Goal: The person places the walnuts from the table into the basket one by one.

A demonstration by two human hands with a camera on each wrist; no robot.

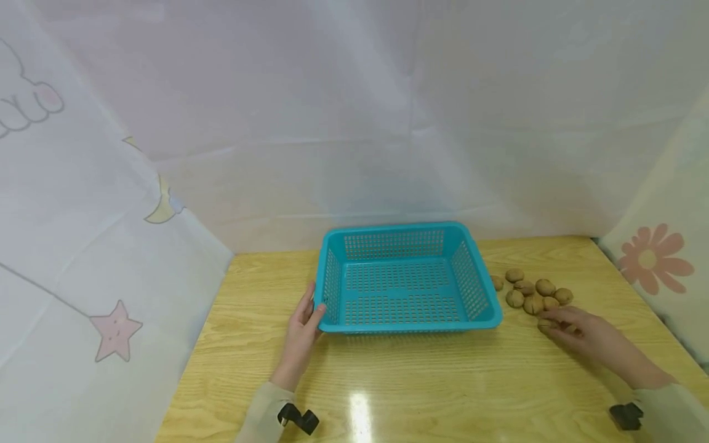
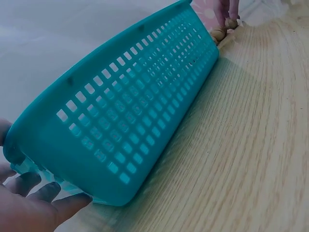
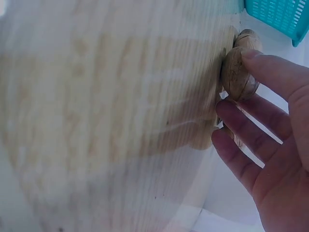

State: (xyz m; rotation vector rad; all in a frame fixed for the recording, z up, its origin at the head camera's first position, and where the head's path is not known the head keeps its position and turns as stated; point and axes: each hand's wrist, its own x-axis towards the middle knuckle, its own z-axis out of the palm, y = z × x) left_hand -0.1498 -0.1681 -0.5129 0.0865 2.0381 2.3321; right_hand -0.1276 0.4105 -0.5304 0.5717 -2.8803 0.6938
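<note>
Pale fabric backdrop (image 1: 360, 123), creased, faintly sheened, closes off the far side; pastel prints on the side panels, including a coral flower (image 1: 656, 258) at right. Table (image 1: 415, 387) yellowish, wood-grained, with a bright glare patch at the near side.

Left hand (image 1: 303, 320) reaches from the near left, forearm angled far and slightly right. Thumb on the rim at the near left corner of a turquoise basket (image 1: 410, 328), fingers bent against the outside below; grip closed round that corner. Basket rectangular, plastic-looking, slotted walls and floor, rounded rim, mid-table.

Right hand (image 1: 592, 332) comes in from the near right, forearm slanting far and left. Thumb and fingers nearly together, pinching one walnut (image 3: 237, 77) at the near edge of a loose walnut cluster (image 1: 533, 304), right of the basket. Outer fingers spread apart from it. Shells tan-brown, oval to round, dark crack lines on the pinched one.

Leftmost walnut partly hidden by the basket's right rim. Both sleeves cut off at the near edge. Right wrist view hazy; walnuts behind the fingers hard to separate.
</note>
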